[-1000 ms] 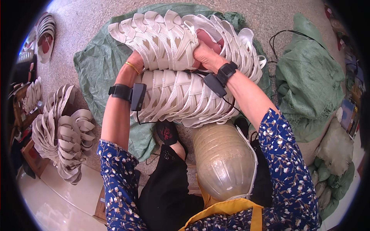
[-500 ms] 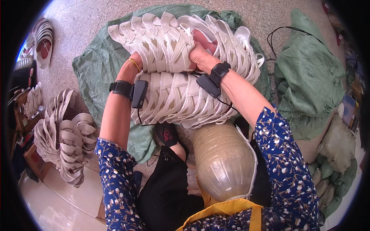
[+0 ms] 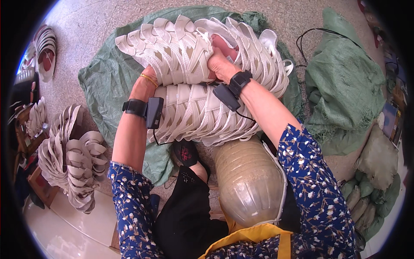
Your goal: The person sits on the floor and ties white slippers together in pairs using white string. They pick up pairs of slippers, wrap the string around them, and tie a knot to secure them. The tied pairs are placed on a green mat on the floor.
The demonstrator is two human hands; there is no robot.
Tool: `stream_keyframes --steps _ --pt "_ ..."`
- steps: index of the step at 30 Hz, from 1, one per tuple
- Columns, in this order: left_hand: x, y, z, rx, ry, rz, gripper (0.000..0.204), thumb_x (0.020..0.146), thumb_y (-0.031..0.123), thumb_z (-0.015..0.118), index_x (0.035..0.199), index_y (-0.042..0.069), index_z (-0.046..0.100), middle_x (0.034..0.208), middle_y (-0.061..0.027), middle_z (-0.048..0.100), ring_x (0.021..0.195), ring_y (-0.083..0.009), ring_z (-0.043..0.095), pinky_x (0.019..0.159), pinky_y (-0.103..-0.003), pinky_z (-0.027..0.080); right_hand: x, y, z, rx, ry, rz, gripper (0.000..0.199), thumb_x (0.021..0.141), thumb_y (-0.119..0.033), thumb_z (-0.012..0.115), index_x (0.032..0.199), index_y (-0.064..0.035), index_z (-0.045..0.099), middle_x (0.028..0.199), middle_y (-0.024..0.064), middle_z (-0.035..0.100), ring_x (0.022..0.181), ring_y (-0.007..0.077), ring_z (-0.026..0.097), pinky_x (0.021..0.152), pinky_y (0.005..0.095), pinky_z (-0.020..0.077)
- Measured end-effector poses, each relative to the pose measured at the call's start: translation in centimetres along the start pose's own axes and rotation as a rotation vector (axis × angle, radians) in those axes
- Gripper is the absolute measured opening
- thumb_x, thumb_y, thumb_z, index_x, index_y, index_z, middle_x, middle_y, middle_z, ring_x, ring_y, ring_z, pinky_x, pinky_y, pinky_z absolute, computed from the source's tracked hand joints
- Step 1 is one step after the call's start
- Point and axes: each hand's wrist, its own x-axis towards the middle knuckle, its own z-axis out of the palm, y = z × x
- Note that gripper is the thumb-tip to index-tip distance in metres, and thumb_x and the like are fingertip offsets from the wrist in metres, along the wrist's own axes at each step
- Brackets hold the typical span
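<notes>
Two long rows of nested white strappy shoe uppers lie on a green sack (image 3: 99, 82) on the floor. My left hand (image 3: 144, 82) is tucked under the left part of the upper row (image 3: 181, 47), mostly hidden by it. My right hand (image 3: 220, 64) grips into the same row near its middle, fingers buried between the pieces. The lower row (image 3: 198, 116) rests just below, against my wrists. Each wrist wears a black band with a small black device.
A clear plastic jug (image 3: 252, 181) sits between my knees. More stacked white uppers (image 3: 69, 151) stand at the left. A crumpled green sack (image 3: 340, 82) and filled bags (image 3: 371, 181) lie at the right, with a black cable near them.
Both hands have shifted slightly left along the upper row; the rows sit a little tighter together.
</notes>
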Motion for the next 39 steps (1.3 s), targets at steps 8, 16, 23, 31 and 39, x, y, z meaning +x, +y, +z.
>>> stream_keyframes --steps 8,16,23,31,39 --pt "-0.5 0.7 0.3 0.002 0.06 -0.016 0.04 0.1 0.026 0.049 0.133 0.004 0.052 0.127 -0.0099 0.061 0.109 -0.0211 0.062 0.092 -0.035 0.052 0.1 0.4 0.1 -0.117 0.031 -0.054 0.034 0.086 -0.013 0.071 0.113 0.0059 0.065 0.107 0.012 0.068 0.092 0.0178 0.063 0.078 0.0339 0.0514" --pt "-0.1 0.6 -0.5 -0.039 0.054 -0.034 0.04 0.101 0.027 0.048 0.133 0.004 0.052 0.127 -0.0103 0.061 0.11 -0.0216 0.062 0.092 -0.036 0.053 0.1 0.4 0.0 -0.14 0.019 -0.05 0.03 0.084 -0.01 0.071 0.111 0.0026 0.067 0.103 0.0078 0.069 0.092 0.0148 0.062 0.08 0.0299 0.0488" --pt "0.4 0.8 0.1 -0.076 0.061 -0.037 0.041 0.101 0.028 0.047 0.133 0.004 0.053 0.127 -0.0107 0.062 0.11 -0.0221 0.062 0.092 -0.036 0.053 0.6 -2.3 -1.9 -0.182 -0.294 0.114 0.028 0.085 -0.003 0.062 0.112 0.0053 0.065 0.11 0.0123 0.067 0.095 0.019 0.064 0.081 0.0342 0.0529" --pt "1.6 0.9 -0.5 -0.093 0.035 0.007 0.043 0.102 0.029 0.044 0.137 0.005 0.049 0.133 -0.0109 0.057 0.118 -0.0245 0.058 0.099 -0.041 0.049 -0.9 -7.1 -2.4 -0.647 -0.234 -0.018 0.023 0.073 -0.004 0.058 0.091 0.0065 0.067 0.081 0.0161 0.069 0.071 0.0249 0.066 0.069 0.0389 0.0521" --pt "2.4 0.7 -1.3 -0.296 -0.442 -0.035 0.044 0.101 0.033 0.045 0.135 0.005 0.051 0.13 -0.01 0.06 0.114 -0.024 0.06 0.097 -0.041 0.05 -2.7 -9.4 -2.5 -1.196 -0.058 -0.362 0.023 0.072 -0.007 0.058 0.087 0.0094 0.065 0.085 0.0302 0.065 0.083 0.0427 0.065 0.076 0.0442 0.0513"
